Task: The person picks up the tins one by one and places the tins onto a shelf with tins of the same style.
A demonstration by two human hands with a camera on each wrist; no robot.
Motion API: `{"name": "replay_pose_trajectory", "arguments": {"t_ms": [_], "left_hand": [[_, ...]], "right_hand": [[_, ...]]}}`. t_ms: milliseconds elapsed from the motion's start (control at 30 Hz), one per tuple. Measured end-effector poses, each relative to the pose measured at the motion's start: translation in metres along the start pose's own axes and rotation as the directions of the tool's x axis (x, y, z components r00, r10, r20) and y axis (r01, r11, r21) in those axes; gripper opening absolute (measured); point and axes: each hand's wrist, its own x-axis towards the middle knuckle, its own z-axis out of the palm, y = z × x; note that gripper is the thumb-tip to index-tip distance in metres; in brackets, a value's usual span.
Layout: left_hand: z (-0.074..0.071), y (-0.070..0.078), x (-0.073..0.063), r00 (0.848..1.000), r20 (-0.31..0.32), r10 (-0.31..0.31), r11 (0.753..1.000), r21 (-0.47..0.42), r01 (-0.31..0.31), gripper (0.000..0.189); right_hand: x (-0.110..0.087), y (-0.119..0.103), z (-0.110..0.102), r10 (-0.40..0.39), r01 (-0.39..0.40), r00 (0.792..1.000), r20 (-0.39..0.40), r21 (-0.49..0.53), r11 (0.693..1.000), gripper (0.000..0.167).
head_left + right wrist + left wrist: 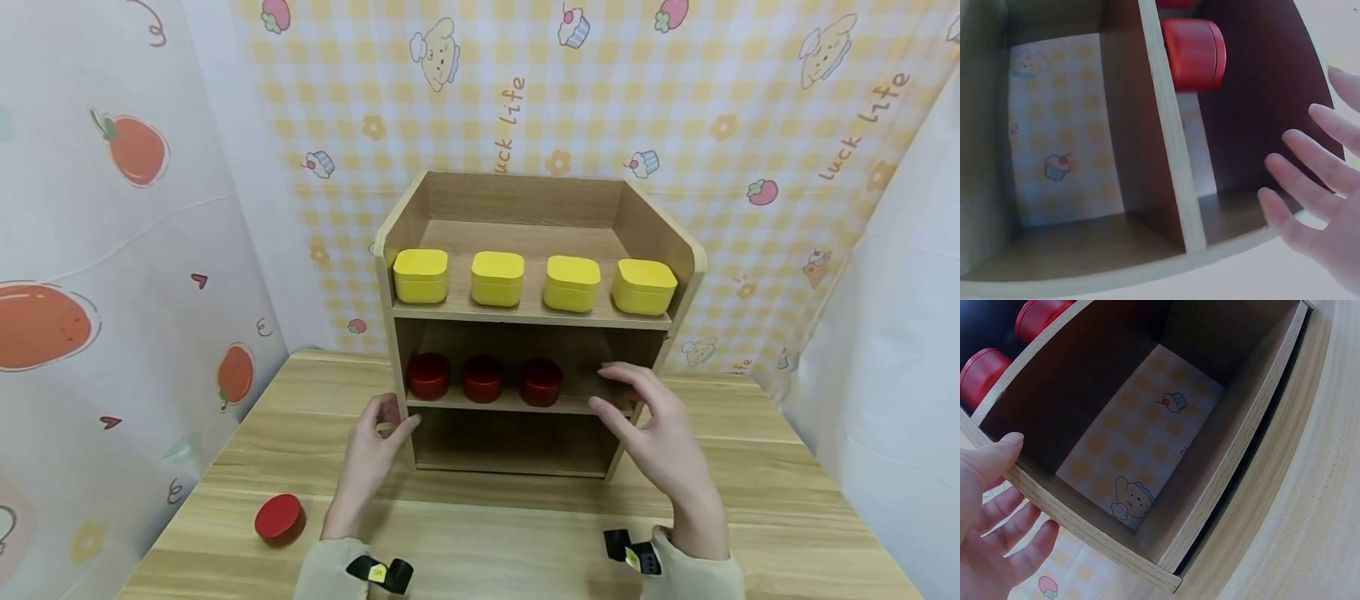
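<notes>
A small wooden shelf unit [525, 317] with three levels stands on the table. My left hand [377, 437] is at its left side panel [1085, 525]; in the left wrist view the thumb lies over the panel's front edge and the other fingers are along its outer face. My right hand [660, 425] is held with fingers apart and nothing in them, before the right end of the middle level. Three round red containers [482, 379] stand on that level, left of the right hand; one red container [1194, 55] shows clearly in the right wrist view.
Several yellow lidded boxes [497, 279] stand in a row along the front of the top level. Another round red container [281, 518] lies tilted on the wooden table [480, 542], left of the left forearm. Patterned cloth [525, 92] hangs behind the shelf unit and at the sides.
</notes>
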Motion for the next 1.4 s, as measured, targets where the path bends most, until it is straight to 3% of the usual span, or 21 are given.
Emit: {"name": "replay_pose_trajectory", "arguments": {"t_ms": [133, 267, 600, 867, 1133, 1400], "left_hand": [[0.000, 0.000, 0.000, 1.000, -0.003, 0.009, 1.000, -0.003, -0.009, 0.041], [0.000, 0.000, 0.000, 1.000, -0.005, 0.013, 1.000, -0.001, -0.013, 0.040], [0.000, 0.001, -0.001, 1.000, -0.009, 0.010, 1.000, -0.013, -0.010, 0.039], [-0.002, 0.003, -0.001, 1.000, -0.013, 0.028, 1.000, -0.003, -0.028, 0.036], [-0.003, 0.002, -0.001, 0.999, -0.013, 0.034, 0.999, 0.024, -0.034, 0.037], [-0.002, 0.002, 0.001, 1.000, -0.007, 0.026, 0.999, 0.027, -0.026, 0.040]], "right_hand": [[-0.008, 0.004, -0.004, 0.034, -0.028, 0.994, -0.104, 0.056, 0.998, 0.026], [-0.016, 0.010, -0.005, 0.119, -0.107, 0.978, -0.170, 0.079, 0.991, 0.017], [-0.028, 0.035, -0.009, 0.294, -0.288, 0.933, -0.206, 0.059, 0.956, 0.013], [-0.041, 0.066, -0.002, 0.430, -0.417, 0.895, -0.117, 0.117, 0.901, 0.022], [-0.050, 0.084, 0.009, 0.446, -0.432, 0.894, -0.038, 0.190, 0.882, 0.024], [-0.052, 0.088, 0.014, 0.506, -0.490, 0.862, -0.016, 0.225, 0.842, 0.026]]}}
